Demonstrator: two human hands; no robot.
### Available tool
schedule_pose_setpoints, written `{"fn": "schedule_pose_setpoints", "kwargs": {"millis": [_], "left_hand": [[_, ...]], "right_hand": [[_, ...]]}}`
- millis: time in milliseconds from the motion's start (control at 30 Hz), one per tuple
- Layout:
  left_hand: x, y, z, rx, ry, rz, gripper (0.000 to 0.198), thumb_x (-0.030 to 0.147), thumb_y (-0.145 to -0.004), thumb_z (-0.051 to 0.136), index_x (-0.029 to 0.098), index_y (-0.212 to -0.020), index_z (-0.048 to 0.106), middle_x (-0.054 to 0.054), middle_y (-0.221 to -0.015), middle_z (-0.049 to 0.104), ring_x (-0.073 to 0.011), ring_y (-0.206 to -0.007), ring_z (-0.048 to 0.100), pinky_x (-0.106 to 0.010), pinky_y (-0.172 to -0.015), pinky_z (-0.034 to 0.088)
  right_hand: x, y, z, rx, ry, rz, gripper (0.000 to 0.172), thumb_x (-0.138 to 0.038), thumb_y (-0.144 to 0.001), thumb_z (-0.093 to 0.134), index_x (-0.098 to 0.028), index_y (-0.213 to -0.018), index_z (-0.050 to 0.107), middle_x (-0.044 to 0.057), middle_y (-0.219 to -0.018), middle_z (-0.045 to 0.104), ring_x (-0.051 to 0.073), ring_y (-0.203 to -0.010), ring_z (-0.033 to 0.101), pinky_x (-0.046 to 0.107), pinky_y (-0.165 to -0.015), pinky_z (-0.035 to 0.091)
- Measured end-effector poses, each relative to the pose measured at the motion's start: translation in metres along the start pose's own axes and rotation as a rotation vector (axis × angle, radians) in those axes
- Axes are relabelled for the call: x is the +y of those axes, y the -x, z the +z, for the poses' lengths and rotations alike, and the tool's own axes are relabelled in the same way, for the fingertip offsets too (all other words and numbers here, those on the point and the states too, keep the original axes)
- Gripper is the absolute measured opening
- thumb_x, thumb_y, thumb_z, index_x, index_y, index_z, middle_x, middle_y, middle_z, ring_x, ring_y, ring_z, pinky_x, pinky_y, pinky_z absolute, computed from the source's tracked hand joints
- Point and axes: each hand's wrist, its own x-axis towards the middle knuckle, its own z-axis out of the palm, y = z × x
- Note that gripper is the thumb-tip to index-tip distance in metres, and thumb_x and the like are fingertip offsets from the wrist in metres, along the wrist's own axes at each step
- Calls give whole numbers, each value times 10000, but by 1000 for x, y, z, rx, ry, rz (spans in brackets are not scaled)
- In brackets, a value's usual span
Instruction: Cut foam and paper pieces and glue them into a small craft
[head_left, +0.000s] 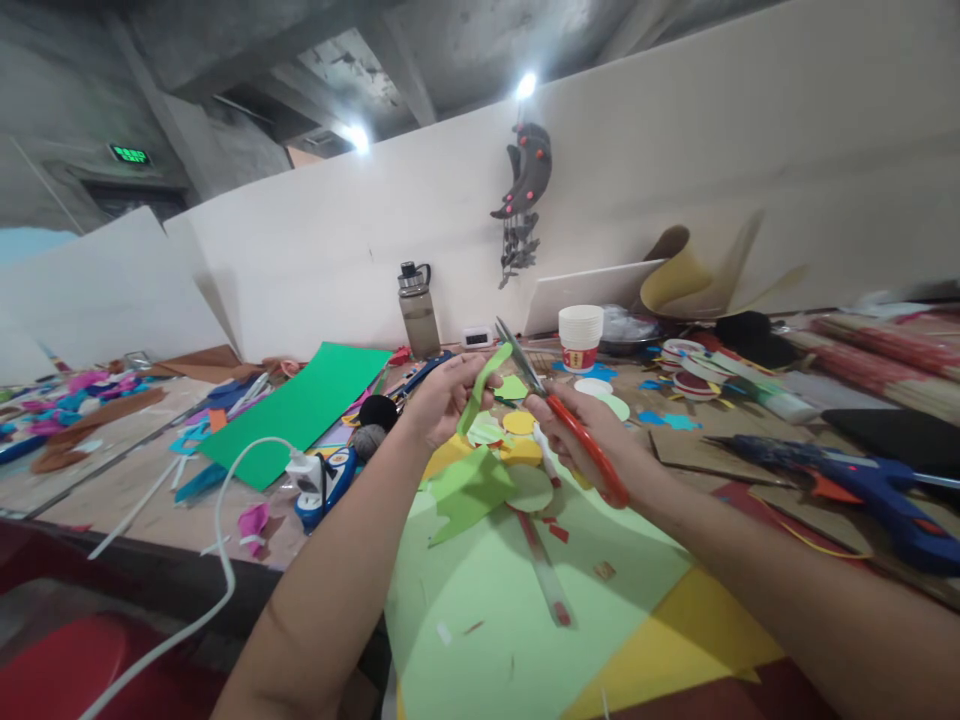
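My left hand (pixel 451 392) pinches a narrow, curved strip of light green paper (pixel 475 388), held up above the table. My right hand (pixel 585 425) is wrapped round the orange handles of a pair of scissors (pixel 581 440). Their blades point up and to the left, close beside the strip; I cannot tell whether they touch it. Below the hands lies a cut piece of bright green paper (pixel 474 487), with a pale round paper disc (pixel 529 488) and a yellow disc (pixel 519 423) near it. A pen with a red end (pixel 546 570) rests on the pale green sheet (pixel 465 610).
A bottle (pixel 418 315) and a stack of paper cups (pixel 580 335) stand along the back. To the left are a green sheet (pixel 300 410) and a power strip (pixel 326 485) with a white cable. A blue glue gun (pixel 862 490) lies at right.
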Motion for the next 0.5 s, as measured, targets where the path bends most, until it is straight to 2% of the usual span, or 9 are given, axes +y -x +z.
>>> {"fn": "schedule_pose_setpoints", "kwargs": {"millis": [167,233,300,400,500], "left_hand": [[-1,3,5,-116,245,21,377,431,-846,588,135,-1059,681,-141,-980,731,-185,-795,704,-287,-738,543],[-9,3,9,-118,267,58,357,364,-841,569,154,-1110,674,-146,-1098,716,-215,-928,704,-302,-779,538],[-18,3,14,-85,271,127,327,250,-800,594,193,-1111,673,-112,-1161,705,-210,-1006,689,-290,-805,526],[-30,4,22,-57,231,180,475,47,-697,628,256,-1123,660,-50,-1220,687,-172,-1029,675,-250,-795,507],[-36,4,30,-19,248,214,470,39,-693,691,253,-1110,655,-42,-1175,698,-146,-980,674,-232,-763,494]], "right_hand": [[-9,2,3,21,-247,136,439,-600,-753,657,-248,-756,394,-93,-544,368,74,-407,324,208,-368,258],[-11,3,4,31,-341,148,455,-618,-754,656,-246,-759,394,-95,-552,358,68,-409,322,199,-368,262],[-11,3,4,25,-396,124,458,-632,-765,642,-245,-765,397,-93,-564,361,64,-412,317,196,-371,268],[-12,3,5,25,-407,104,453,-636,-774,635,-247,-779,401,-93,-566,372,68,-416,326,197,-371,282],[-10,4,7,60,-365,104,431,-612,-772,649,-249,-814,421,-94,-561,387,76,-422,354,196,-367,294]]}}
